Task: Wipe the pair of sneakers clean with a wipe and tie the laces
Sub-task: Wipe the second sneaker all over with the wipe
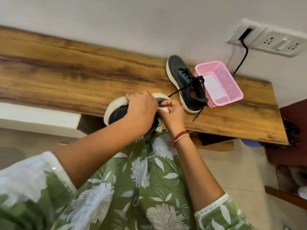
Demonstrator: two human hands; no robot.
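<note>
One dark sneaker [116, 112] with a thick white sole is held at the wooden table's near edge, turned on its side with the sole toward me. My left hand [142, 107] grips it from above. My right hand [172, 113] pinches a white wipe [163, 110] against the shoe's side. The second dark sneaker [186, 80] stands upright on the table farther right. Its black laces are untied, and one end trails toward the table's front edge.
A pink plastic basket [232, 90] with a white wipe inside stands right of the second sneaker. The wooden table [66, 77] runs along a white wall. A socket panel [272, 42] with a black cable hangs on the wall at the upper right.
</note>
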